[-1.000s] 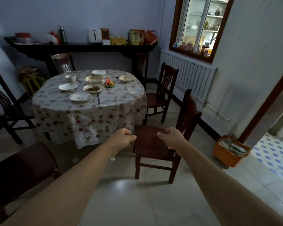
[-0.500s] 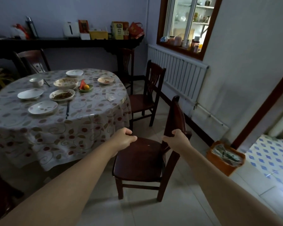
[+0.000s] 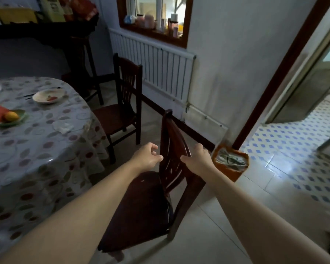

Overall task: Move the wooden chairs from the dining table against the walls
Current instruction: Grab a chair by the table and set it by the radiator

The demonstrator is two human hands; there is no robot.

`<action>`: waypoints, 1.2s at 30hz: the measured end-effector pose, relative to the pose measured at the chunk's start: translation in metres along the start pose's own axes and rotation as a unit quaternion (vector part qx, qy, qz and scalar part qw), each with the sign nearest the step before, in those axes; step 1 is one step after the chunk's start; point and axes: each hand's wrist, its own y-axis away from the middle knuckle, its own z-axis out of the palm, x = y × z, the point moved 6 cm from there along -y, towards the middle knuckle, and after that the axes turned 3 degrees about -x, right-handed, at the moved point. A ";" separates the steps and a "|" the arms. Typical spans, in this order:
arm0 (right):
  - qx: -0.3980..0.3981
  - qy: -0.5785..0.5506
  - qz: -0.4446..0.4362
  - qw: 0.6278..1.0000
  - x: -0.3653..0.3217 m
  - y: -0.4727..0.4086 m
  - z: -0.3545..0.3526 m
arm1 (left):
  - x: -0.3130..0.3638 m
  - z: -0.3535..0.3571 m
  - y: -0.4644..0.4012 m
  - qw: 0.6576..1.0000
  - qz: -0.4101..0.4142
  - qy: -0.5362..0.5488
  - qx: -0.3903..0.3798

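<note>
Left side, surface (image 3: 46,145): round, patterned cloth, plates on top, fills left of view
Near chair (image 3: 151,202): dark wood, beside surface, back turned toward the radiator wall, looks tilted
Far chair (image 3: 122,111): at surface edge, in front of radiator (image 3: 160,73)
Bin (image 3: 230,164): orange, by door frame, just right of near chair
Right hand (image 3: 197,159): grip closed over near chair's top rail
Left hand (image 3: 146,157): grip loosely spread, holds nothing, at backrest's left edge; contact unclear

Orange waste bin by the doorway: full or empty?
Holding rubbish: the orange waste bin shows crumpled paper and dark scraps inside its lined rim. How deep, cannot tell.
</note>
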 end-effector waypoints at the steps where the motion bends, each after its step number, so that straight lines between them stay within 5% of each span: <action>1: -0.002 0.001 0.007 1.000 0.002 -0.009 0.001 | 0.005 0.005 -0.012 1.000 0.009 -0.018 -0.005; 12: -0.120 -0.011 0.042 0.992 0.021 -0.096 0.031 | 0.040 0.053 -0.124 0.955 0.139 -0.261 -0.004; 19: -0.123 -0.029 0.019 0.992 0.026 -0.110 0.045 | 0.050 0.056 -0.162 0.907 0.195 -0.373 -0.001; 26: -0.151 -0.026 0.020 0.988 0.006 -0.127 0.047 | 0.050 0.052 -0.186 0.795 0.334 -0.506 -0.001; 36: -0.195 0.065 -0.049 0.977 -0.075 -0.179 0.056 | 0.043 -0.027 -0.246 0.728 0.427 -0.535 -0.045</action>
